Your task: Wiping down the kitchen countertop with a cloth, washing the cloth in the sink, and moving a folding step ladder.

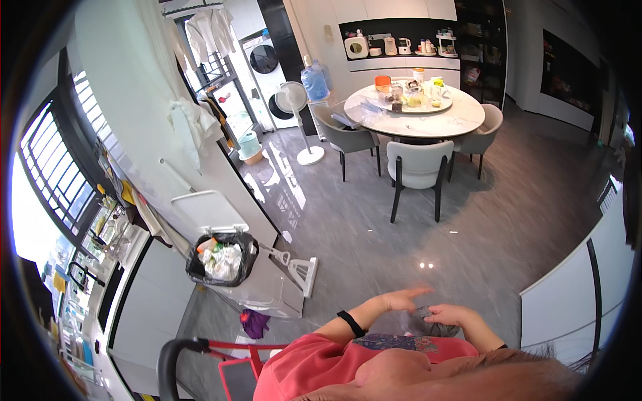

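In front of my body, my left hand (401, 301) is stretched out to the right with its fingers apart, somewhat blurred. Nothing shows in its grasp. A black band (352, 324) is around that forearm. My right hand (445, 315) pinches a grey, crumpled cloth (444, 329), which hangs below the fingers near my chest. Part of the cloth is hidden behind that hand. The fingertips of my left hand are just above and to the left of the cloth.
A trash bin (273, 293) with its lid (209, 210) raised stands to the left, full of waste. Beside it are a flat mop (303, 276) and a purple bag (255, 323). A red-framed folding cart or stool (238, 376) is close by. Chairs (419, 163) surround a round table (466, 118).
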The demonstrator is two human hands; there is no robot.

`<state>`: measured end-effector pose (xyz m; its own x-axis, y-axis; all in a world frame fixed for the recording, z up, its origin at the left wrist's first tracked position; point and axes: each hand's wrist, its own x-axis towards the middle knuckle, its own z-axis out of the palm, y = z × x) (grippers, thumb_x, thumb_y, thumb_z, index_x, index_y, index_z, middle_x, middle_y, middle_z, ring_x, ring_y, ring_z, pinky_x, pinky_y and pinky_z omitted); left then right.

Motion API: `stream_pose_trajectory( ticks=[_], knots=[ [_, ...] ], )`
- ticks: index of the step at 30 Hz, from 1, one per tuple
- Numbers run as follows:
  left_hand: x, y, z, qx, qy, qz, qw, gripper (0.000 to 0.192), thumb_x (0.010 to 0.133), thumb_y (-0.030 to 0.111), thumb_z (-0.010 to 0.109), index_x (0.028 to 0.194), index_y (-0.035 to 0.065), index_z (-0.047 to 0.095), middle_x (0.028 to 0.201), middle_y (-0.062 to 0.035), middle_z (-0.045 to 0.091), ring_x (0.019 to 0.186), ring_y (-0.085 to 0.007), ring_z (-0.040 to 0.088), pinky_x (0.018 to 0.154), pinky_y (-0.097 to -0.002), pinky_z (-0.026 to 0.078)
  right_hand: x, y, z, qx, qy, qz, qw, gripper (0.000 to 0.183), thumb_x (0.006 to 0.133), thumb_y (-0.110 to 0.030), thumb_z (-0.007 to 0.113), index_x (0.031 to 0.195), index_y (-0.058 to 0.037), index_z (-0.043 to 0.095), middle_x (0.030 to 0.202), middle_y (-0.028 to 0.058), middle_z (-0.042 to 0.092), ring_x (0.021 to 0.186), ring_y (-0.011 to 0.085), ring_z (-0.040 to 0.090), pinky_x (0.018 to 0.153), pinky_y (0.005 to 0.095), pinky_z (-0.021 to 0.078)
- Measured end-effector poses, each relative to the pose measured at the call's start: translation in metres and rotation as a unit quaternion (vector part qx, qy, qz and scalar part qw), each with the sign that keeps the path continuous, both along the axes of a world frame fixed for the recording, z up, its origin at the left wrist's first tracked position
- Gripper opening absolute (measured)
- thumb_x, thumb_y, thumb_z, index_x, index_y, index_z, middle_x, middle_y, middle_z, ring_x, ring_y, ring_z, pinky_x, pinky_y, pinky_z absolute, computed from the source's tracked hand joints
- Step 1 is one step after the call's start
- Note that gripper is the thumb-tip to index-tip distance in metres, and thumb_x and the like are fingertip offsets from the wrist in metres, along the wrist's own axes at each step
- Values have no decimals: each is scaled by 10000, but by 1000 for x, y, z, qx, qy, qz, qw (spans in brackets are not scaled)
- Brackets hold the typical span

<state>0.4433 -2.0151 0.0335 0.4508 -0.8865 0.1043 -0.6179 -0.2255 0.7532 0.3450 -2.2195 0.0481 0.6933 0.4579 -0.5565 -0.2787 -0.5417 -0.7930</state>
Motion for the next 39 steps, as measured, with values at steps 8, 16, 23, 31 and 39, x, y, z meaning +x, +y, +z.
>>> stream_pose_trajectory(
  ticks=[8, 16, 23, 31, 39],
  knots=[
    [185, -2, 23, 211, 126, 33, 969, 414, 706, 255, 685, 1044, 32, 602, 1000, -134, 630, 905, -215, 598, 766, -336, 458, 244, -19, 6, 152, -4, 80, 985, 380, 840, -204, 608, 1165, -28, 525, 995, 21, 600, 891, 113, 531, 801, 273, 438],
    [354, 93, 46, -30, 203, 305, 930, 256, 789, 209, 654, 951, 11, 637, 795, -74, 641, 731, -150, 595, 671, -261, 464, 485, 56, 29, -80, -58, 257, 961, 329, 747, -294, 663, 989, -75, 631, 782, 53, 637, 697, 166, 585, 635, 327, 472],
    [510, 205, 43, 36, 149, 452, 879, 325, 788, 156, 610, 1088, 34, 589, 949, -157, 642, 870, -237, 611, 756, -327, 468, 687, 133, -38, 29, -31, 145, 989, 282, 825, -233, 600, 1026, -37, 587, 841, 31, 626, 766, 120, 544, 678, 296, 442],
    [727, 270, 75, 256, 316, 237, 882, 263, 794, 176, 597, 1030, 62, 617, 872, -103, 653, 824, -161, 596, 730, -317, 467, 885, 193, -37, -2, -203, -15, 979, 231, 736, -157, 619, 936, -41, 620, 824, 91, 637, 777, 170, 589, 700, 308, 475],
    [935, 380, 9, -64, 500, 355, 787, 376, 901, 293, 540, 1175, 35, 547, 1064, -52, 605, 958, -136, 556, 834, -278, 448, 1074, 219, -87, 9, 46, -155, 987, 351, 731, -234, 723, 974, -11, 606, 839, 55, 615, 756, 145, 566, 675, 273, 459]
  ],
)
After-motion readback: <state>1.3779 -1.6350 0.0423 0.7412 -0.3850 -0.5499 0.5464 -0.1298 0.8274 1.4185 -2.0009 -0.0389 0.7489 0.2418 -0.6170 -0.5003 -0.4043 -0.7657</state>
